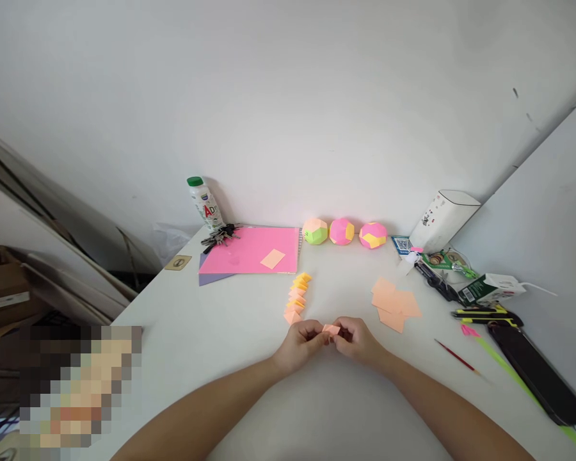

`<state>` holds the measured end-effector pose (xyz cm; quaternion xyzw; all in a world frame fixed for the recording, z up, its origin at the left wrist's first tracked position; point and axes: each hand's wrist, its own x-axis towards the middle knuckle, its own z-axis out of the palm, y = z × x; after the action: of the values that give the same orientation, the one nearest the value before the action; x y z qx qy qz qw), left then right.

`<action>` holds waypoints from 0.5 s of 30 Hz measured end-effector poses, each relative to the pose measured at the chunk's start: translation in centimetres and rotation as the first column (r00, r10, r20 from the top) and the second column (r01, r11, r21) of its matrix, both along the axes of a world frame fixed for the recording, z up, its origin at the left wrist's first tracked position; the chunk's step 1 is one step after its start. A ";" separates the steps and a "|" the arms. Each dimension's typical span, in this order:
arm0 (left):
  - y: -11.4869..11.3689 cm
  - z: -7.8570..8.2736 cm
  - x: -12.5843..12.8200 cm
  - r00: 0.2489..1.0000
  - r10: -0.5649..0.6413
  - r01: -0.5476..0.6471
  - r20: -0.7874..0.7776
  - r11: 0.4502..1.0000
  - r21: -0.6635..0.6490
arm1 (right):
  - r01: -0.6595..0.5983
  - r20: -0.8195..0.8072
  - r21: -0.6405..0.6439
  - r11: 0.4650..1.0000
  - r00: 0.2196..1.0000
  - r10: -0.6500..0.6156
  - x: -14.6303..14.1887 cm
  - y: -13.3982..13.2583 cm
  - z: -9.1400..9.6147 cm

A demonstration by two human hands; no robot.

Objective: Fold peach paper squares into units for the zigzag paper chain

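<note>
A small folded piece of peach paper [331, 330] is pinched between my two hands, near the front middle of the table. My left hand [298, 349] grips its left end with thumb and fingers. On the other end, my right hand [358, 342] holds it the same way. Just beyond my left hand runs a row of folded paper units [297, 296], peach and yellow-orange. Several flat peach paper squares [396, 304] lie overlapping to the right of my right hand.
Three paper balls [342, 232] line the wall. Back left are a pink sheet [249, 250] bearing one peach square [272, 258], keys [221, 237] and a bottle [206, 205]. On the right lie a thin red stick [456, 357], a utility knife [484, 315], a dark phone [540, 371] and a white box [444, 221].
</note>
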<state>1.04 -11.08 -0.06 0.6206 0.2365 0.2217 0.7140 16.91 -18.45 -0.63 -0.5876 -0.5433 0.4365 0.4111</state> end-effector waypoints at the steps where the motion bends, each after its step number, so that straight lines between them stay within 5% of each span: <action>1: 0.0 0.0 0.0 1.000 0.003 -0.003 -0.012 1.000 -0.007 | -0.001 -0.020 -0.007 1.000 1.000 0.001 0.1 0.0 0.0; 8: 0.8 -0.4 -0.4 0.995 0.070 -0.074 -0.071 0.996 -0.056 | -0.010 -0.185 0.034 0.999 0.983 0.016 1.0 -0.1 0.1; 15: 0.8 -0.3 -0.4 0.997 0.015 -0.016 -0.079 1.000 -0.018 | -0.017 -0.190 0.037 0.999 0.982 0.024 0.6 -0.2 0.4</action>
<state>0.62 -10.33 -0.41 0.6205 0.2711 0.2005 0.7080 17.54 -18.63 -0.26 -0.5303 -0.5153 0.4852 0.4668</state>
